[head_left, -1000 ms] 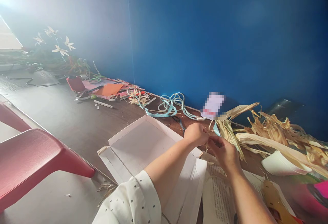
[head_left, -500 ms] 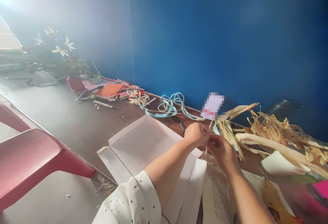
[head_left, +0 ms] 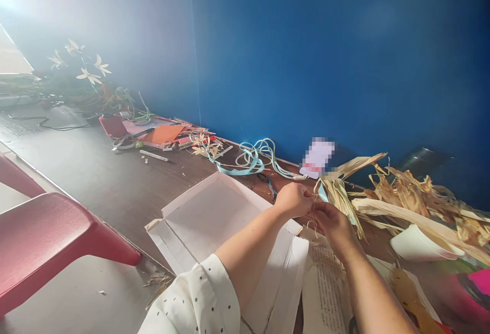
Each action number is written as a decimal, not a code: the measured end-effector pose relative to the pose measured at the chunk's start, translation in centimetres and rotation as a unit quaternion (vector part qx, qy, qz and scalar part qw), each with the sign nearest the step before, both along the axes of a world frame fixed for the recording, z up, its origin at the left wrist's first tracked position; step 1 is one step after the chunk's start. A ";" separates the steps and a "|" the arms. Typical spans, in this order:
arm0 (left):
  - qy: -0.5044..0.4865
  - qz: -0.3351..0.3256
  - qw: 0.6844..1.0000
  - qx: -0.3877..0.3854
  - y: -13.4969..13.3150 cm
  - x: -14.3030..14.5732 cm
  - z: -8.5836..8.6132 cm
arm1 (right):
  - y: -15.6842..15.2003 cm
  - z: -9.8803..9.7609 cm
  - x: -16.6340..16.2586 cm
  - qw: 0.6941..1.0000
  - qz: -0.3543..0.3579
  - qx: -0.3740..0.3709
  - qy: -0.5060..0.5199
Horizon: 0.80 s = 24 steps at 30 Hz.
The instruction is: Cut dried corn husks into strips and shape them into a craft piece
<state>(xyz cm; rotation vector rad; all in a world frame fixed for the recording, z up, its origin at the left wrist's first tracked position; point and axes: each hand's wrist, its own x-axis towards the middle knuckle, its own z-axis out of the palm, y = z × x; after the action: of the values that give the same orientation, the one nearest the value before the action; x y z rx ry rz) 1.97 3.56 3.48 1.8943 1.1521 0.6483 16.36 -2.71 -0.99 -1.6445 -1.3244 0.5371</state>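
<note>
My left hand (head_left: 293, 199) and my right hand (head_left: 334, 226) meet above the brown table (head_left: 115, 181), fingers pinched together on thin pale strips of dried corn husk (head_left: 314, 207). A fan of longer husk strips (head_left: 339, 194) with a light blue ribbon piece spreads up and right from my fingers. Below my left forearm lies an opened white cardboard box (head_left: 206, 216). Printed newspaper (head_left: 325, 283) sits under my right wrist.
A heap of dried husks (head_left: 417, 196) and a white cup (head_left: 415, 245) lie at the right. Light blue ribbon (head_left: 254, 155), coloured paper (head_left: 163, 133), scissors and husk flowers (head_left: 90, 69) line the blue wall. A red plastic chair (head_left: 49, 242) stands at the left.
My right hand has shifted slightly down and left while both hands keep working the husk strips. Everything else stays put.
</note>
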 end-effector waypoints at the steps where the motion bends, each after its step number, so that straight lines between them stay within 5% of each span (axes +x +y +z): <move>1: -0.008 -0.003 1.000 -0.003 0.1 0.0 -0.1 | -0.1 0.0 0.0 1.000 0.006 -0.008 0.024; 11: -0.071 -0.008 0.996 -0.047 0.9 -0.4 -0.9 | -0.3 0.7 -0.4 0.977 0.048 -0.054 0.202; 24: -0.117 0.059 0.985 -0.116 1.2 -0.4 -0.9 | -0.3 0.2 0.0 0.982 0.055 -0.045 0.176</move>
<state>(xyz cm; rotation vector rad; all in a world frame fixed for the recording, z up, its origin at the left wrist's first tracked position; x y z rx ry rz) 1.54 4.72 2.61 1.5205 1.1408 0.7460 16.38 -3.02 -0.79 -1.4698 -1.1428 0.9203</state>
